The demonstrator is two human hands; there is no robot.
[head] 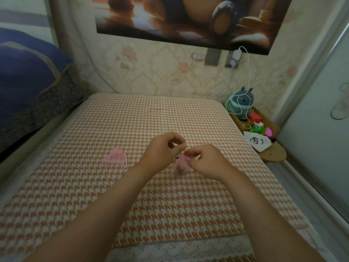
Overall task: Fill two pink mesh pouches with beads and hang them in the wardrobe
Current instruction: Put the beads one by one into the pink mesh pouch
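A pink mesh pouch (pixel 181 166) hangs just above the orange houndstooth table cover (pixel 132 121), held between both hands. My left hand (pixel 162 151) pinches near the pouch's top from the left. My right hand (pixel 205 160) grips its mouth from the right. The pouch's lower part looks darker, but its contents are blurred. A second pink mesh pouch (pixel 115 157) lies flat on the cover to the left of my hands, its drawstring trailing beside it. No loose beads can be made out.
A wooden tray (pixel 272 125) at the right holds a grey plush toy (pixel 239 104), coloured odds and ends and a white printed cloth (pixel 258 141). A white charger cable (pixel 247 72) hangs from the wall socket. Blue bedding (pixel 28 72) lies at the left, a glass door at the right.
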